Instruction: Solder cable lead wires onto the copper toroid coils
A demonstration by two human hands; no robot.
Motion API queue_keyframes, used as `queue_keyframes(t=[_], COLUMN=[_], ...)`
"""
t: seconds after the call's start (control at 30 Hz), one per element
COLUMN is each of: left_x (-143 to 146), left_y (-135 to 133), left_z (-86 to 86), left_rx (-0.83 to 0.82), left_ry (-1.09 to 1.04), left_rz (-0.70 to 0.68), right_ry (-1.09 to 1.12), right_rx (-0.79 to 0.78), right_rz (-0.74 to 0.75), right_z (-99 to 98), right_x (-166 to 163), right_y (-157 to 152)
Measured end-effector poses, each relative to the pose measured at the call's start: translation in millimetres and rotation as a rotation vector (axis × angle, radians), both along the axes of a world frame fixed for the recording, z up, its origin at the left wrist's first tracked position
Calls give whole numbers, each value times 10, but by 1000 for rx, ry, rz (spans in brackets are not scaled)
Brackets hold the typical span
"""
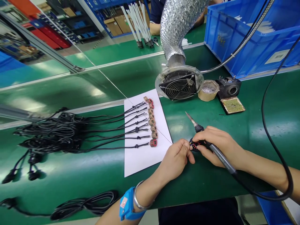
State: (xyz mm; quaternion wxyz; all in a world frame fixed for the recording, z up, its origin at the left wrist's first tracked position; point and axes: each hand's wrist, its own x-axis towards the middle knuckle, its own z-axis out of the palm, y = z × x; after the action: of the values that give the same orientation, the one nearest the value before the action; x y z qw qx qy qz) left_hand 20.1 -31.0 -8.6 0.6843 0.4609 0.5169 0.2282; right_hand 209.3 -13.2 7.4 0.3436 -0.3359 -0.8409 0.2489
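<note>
My right hand (220,145) grips a soldering iron (221,159) between its fingers, the bare tip pointing up and away to the left. The same hand's fingertips also touch a small black round part with red windings (195,145). My left hand (177,157) is closed in a pinch at that part's left edge. A thin solder wire (164,135) comes down from the upper left into my left hand; its end is hidden by the fingers. Left of my hands, on a white sheet (142,162), several wound ring coils (153,142) lie in a column beside the ends of black cables (122,147).
A fume extractor fan (180,87) on a silver hose stands beyond my hands. Near it are a tape roll (208,90) and an iron stand with sponge (233,105). A blue crate (246,47) is at the right. Coiled cables (84,203) lie left. Another person's arm (155,28) shows behind.
</note>
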Motion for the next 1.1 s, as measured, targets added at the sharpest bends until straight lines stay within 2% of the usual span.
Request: queue_keyframes(t=[0.1, 0.27, 0.5, 0.7, 0.93, 1.1], left_x=[7, 4, -16, -23, -34, -18], left_y=[15, 31, 41, -30, -95, -95], left_z=[38, 90, 65, 68, 122, 170], left_rx=[-24, -35, -51, 1, 137, 208], left_ry=[37, 63, 32, -54, 75, 121], left_rz=[-25, -65, -74, -62, -155, -198], right_ry=[6, 32, 45, 60, 111, 69], right_rx=[6, 11, -8, -27, 25, 160], right_rz=[31, -30, -18, -11, 39, 53], right_z=[-65, -141, -151, -113, -55, -70], right_x=[-38, -70, -73, -49, -21, -55], right_y=[49, 50, 55, 27, -6, -41])
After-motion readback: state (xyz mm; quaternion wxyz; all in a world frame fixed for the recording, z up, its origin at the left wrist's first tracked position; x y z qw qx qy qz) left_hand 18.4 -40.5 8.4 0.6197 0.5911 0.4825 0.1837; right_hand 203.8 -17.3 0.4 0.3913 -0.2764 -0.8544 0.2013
